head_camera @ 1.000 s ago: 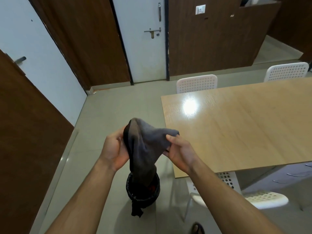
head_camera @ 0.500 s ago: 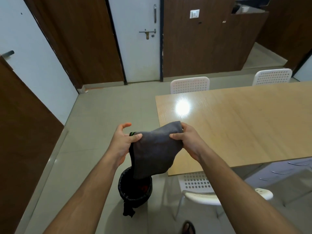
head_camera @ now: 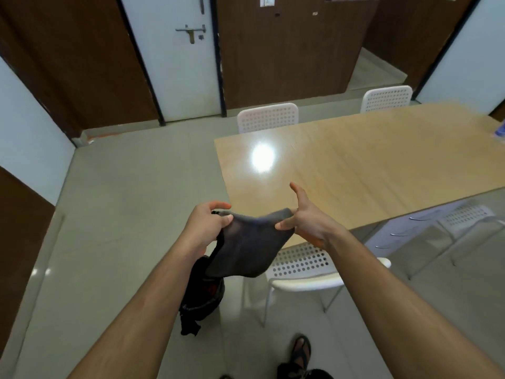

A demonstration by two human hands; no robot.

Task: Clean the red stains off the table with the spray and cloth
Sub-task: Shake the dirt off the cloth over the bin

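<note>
Both hands (head_camera: 207,224) (head_camera: 306,222) pinch grey cloth (head_camera: 246,250) beside table (head_camera: 355,170) corner.

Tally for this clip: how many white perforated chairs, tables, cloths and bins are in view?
White perforated chairs: 3
Wooden table: 1
Grey cloth: 1
Black bin: 1
Total: 6

You have a dark grey cloth (head_camera: 246,250), a light wood-grain table (head_camera: 369,165), white chairs (head_camera: 300,266) dotted with holes — near and far — and a black bin (head_camera: 200,299).
</note>
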